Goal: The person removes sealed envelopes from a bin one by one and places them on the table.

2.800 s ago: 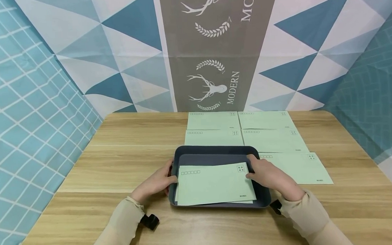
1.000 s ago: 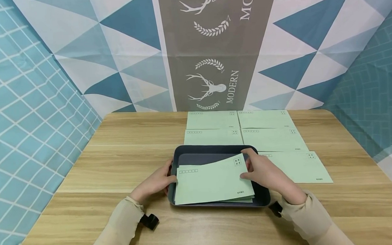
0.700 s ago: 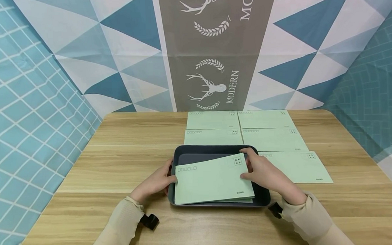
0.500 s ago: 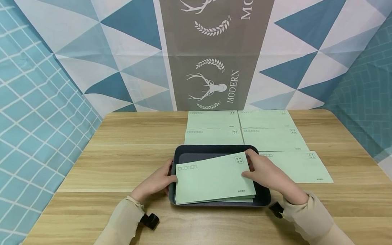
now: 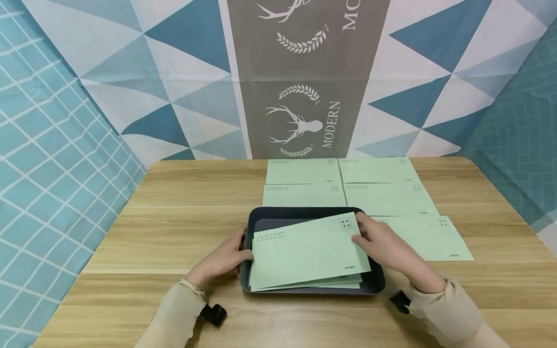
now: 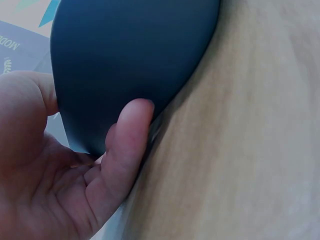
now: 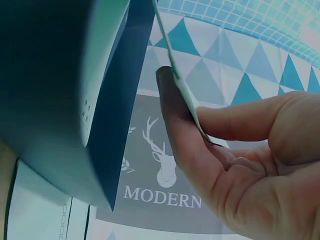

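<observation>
Envelope (image 5: 310, 251) atop the stack (image 5: 349, 281) has risen at its right end.

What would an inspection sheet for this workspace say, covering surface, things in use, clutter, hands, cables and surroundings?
Surface: wood-grain table.
Things in use: dark tray with top envelope over lower envelopes; five more envelopes show beyond and beside it.
Clutter: nothing seen.
Hands: left hand grips the tray's left side; right hand pinches the top envelope's raised right end.
Cables: nothing seen.
Surroundings: creased backdrop printed with triangles, deer and "MODERN"; blue tile-patterned sheets either side.
</observation>
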The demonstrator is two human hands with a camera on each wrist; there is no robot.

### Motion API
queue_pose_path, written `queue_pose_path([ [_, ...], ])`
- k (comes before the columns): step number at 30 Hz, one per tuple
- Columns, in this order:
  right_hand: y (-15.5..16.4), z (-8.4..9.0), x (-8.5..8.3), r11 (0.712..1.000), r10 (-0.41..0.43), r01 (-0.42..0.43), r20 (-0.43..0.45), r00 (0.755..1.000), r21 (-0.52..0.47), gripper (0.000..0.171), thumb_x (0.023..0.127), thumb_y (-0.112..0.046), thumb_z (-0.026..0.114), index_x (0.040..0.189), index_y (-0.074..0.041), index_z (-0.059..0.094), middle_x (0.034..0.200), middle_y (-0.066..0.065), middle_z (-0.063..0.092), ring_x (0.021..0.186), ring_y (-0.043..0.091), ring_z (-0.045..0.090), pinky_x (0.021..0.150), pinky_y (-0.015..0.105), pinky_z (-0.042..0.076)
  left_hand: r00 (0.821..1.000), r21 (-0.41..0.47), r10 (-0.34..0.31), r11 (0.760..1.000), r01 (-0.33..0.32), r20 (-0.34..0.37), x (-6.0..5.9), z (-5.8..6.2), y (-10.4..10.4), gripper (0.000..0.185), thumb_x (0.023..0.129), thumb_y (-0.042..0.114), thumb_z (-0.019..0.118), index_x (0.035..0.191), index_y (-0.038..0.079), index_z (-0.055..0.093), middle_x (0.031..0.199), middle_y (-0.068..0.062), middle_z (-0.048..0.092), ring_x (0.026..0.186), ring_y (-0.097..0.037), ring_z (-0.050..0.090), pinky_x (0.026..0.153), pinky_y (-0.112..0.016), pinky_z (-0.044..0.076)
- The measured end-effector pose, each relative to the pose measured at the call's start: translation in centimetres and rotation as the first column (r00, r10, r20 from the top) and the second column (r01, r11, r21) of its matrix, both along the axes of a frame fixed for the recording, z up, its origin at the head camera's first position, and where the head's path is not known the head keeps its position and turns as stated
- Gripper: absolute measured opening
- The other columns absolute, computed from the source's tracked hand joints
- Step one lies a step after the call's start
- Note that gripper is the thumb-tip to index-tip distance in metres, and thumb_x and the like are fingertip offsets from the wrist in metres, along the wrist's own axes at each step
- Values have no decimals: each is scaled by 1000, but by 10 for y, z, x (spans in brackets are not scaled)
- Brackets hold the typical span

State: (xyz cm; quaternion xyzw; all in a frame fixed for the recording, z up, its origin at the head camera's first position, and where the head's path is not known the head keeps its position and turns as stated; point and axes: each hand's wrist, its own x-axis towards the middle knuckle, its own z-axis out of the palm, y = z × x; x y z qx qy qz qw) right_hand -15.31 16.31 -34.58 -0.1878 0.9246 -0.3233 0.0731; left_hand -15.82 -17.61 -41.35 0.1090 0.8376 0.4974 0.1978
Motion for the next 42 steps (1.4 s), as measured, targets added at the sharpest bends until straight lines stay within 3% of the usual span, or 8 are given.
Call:
queue_pose_path([
  [5, 7, -2, -1, 999, -21, 22, 28, 999, -26, 7, 90, -4, 46, 96, -2, 45, 76, 5, 53, 63, 15, 44, 54, 23, 35, 1000, -12, 3, 1000, -3, -2, -2, -1, 0, 76, 81, 9, 51, 144, 6, 10, 91, -20, 57, 47, -20, 54, 43, -37, 49],
  [12, 22, -6, -1, 993, -69, 78, 104, 992, -90, 13, 94, -6, 42, 105, -1, 41, 103, 15, 60, 80, 18, 54, 62, 27, 42, 1000, -16, 5, 1000, -5, -8, -5, 0, 0, 75, 81, 9, 52, 144, 5, 11, 92, -19, 57, 47, -20, 53, 42, -36, 49],
  [16, 32, -8, 2, 986, -106, 116, 92, 990, -117, 12, 95, -8, 41, 104, 0, 39, 95, 12, 57, 74, 15, 50, 56, 23, 39, 1000, -10, 3, 1000, -3, -9, -4, -1, 1, 76, 81, 9, 52, 144, 5, 10, 96, -20, 56, 48, -19, 53, 43, -36, 49],
  [21, 43, -13, 5, 975, -158, 164, 51, 986, -153, 13, 95, -11, 41, 91, -2, 33, 78, 7, 40, 59, 10, 33, 47, 23, 29, 1000, -20, 13, 1000, -13, -8, -2, -4, 0, 75, 82, 9, 51, 145, 6, 10, 100, -21, 54, 50, -19, 54, 43, -35, 49],
  [28, 58, -16, 9, 954, -196, 208, 73, 978, -215, 16, 97, -13, 37, 90, 0, 29, 79, 8, 34, 61, 11, 32, 48, 25, 29, 1000, -2, 3, 1000, -3, -2, -2, -3, -1, 75, 83, 9, 51, 145, 8, 9, 97, -21, 55, 49, -20, 54, 43, -36, 49],
  [33, 71, -15, 15, 948, -246, 250, 46, 968, -196, 18, 98, -16, 33, 89, -1, 28, 73, 6, 28, 59, 11, 30, 48, 26, 28, 1000, 2, 3, 1000, -3, -1, -2, -2, -1, 75, 82, 9, 51, 145, 8, 10, 97, -20, 54, 49, -20, 55, 43, -37, 49],
  [38, 87, -18, 20, 940, -292, 288, 5, 956, -183, 17, 98, -14, 30, 95, 3, 33, 73, 6, 28, 63, 9, 29, 51, 27, 26, 1000, 6, 3, 1000, -3, 4, -1, -1, -1, 75, 83, 8, 51, 145, 8, 9, 96, -20, 55, 49, -20, 54, 43, -37, 50],
  [42, 103, -24, 24, 926, -319, 317, 23, 947, -203, 29, 98, -11, 27, 116, 9, 33, 89, 17, 43, 74, 0, 36, 57, 18, 32, 1000, 4, 5, 1000, -5, 16, -1, 0, -1, 75, 83, 6, 49, 145, 5, 6, 96, -21, 55, 48, -20, 54, 44, -39, 50],
])
